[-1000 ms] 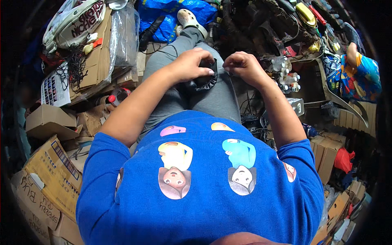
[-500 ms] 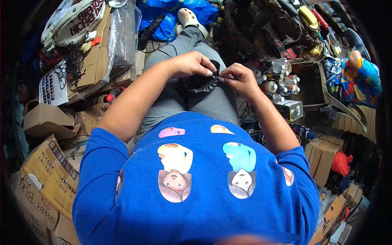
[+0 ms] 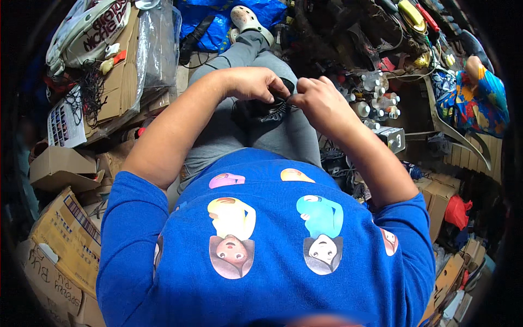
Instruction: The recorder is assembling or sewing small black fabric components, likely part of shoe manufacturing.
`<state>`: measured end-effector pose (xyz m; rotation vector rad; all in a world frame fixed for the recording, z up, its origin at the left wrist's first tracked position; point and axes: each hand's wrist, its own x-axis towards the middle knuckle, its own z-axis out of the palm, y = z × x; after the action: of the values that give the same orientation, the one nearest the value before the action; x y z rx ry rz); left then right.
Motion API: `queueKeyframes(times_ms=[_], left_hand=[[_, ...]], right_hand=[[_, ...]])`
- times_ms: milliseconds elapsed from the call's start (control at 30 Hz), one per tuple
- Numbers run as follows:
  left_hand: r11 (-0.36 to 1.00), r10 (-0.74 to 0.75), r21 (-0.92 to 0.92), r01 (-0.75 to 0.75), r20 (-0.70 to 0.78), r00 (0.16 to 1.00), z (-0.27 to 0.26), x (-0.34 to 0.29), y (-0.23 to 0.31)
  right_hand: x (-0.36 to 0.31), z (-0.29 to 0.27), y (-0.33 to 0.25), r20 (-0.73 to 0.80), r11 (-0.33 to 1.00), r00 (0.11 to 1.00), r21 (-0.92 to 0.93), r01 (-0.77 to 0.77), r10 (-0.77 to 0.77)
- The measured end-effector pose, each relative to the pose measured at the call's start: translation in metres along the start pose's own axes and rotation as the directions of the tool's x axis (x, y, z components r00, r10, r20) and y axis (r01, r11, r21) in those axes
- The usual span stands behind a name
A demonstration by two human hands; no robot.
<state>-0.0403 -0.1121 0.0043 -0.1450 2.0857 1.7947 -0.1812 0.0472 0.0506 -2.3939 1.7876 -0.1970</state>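
A dark black piece (image 3: pixel 262 112) with a gathered, ribbed edge lies on my grey-trousered lap; its exact kind cannot be made out. My left hand (image 3: pixel 257 86) is closed on its far edge, thumb and forefinger pinching it. My right hand (image 3: pixel 320 103) meets it from the other side, fingers curled and fingertips close to the left ones. Whatever the right fingers pinch is too small or hidden to name.
Clear plastic bottles (image 3: pixel 376 101) and a metal can (image 3: pixel 391 139) stand to the right. Cardboard sheets (image 3: pixel 117 90) and an open cardboard box (image 3: pixel 61 169) lie on the left. A blue plastic bag (image 3: pixel 218 24) spreads beyond my clog (image 3: pixel 246 19).
My right hand has risen slightly and turned, its fingers curling in more, with the elbow swung outward. My left hand stays on the black piece, nearly unmoved.
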Motion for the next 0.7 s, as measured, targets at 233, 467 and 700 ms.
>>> queueKeyframes(times_ms=[233,467,700], left_hand=[[0.972,0.094,0.233,0.016,-0.454,0.886,0.008,0.006,-0.001],[0.892,0.315,0.452,-0.017,-0.595,0.739,0.047,-0.027,-0.014],[0.884,0.091,0.391,0.256,-0.681,0.726,0.023,-0.055,-0.015]], right_hand=[[0.001,0.029,0.026,0.196,0.76,0.946,0.564,-0.324,0.258],[-0.017,0.037,0.034,0.276,0.466,0.924,0.802,-0.373,0.264],[0.0,0.073,0.054,0.194,-0.256,0.618,0.967,0.013,0.762]])
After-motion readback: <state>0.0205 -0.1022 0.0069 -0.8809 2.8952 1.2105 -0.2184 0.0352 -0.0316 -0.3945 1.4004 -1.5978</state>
